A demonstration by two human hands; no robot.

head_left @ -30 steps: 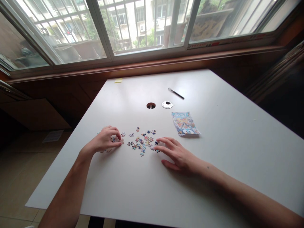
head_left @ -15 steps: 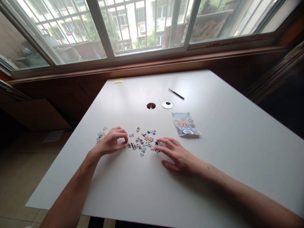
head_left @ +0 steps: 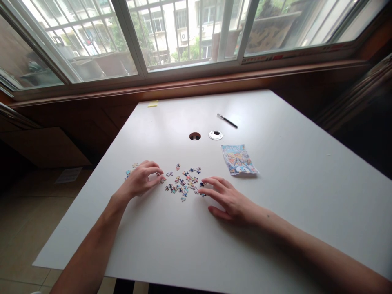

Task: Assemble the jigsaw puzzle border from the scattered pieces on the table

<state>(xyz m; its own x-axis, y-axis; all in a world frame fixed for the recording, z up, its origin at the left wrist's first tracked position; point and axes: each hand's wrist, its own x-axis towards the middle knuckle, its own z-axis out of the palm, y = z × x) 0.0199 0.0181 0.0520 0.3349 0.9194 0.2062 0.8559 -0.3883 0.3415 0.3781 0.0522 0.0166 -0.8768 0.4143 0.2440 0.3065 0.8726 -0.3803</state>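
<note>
Several small coloured jigsaw pieces [head_left: 183, 182] lie scattered on the white table [head_left: 275, 196], between my two hands. My left hand [head_left: 141, 179] rests at the left side of the scatter, fingers stretched toward a piece [head_left: 162, 179] at its fingertips; a few more pieces [head_left: 131, 170] lie just beyond it on the left. My right hand [head_left: 228, 199] lies flat with fingers spread, its fingertips touching the right edge of the scatter near a dark blue piece [head_left: 201, 184]. Neither hand holds anything I can see.
A colourful puzzle packet [head_left: 239, 159] lies right of the pieces. Farther back are a round cable hole [head_left: 194, 136], its white cap [head_left: 216, 135], a black pen [head_left: 227, 120] and a yellow sticky note [head_left: 152, 104]. A window runs along the far wall.
My left hand slid right into the pieces with fingers curled, then drew back a little and stretched its fingers out. The right hand stayed still.
</note>
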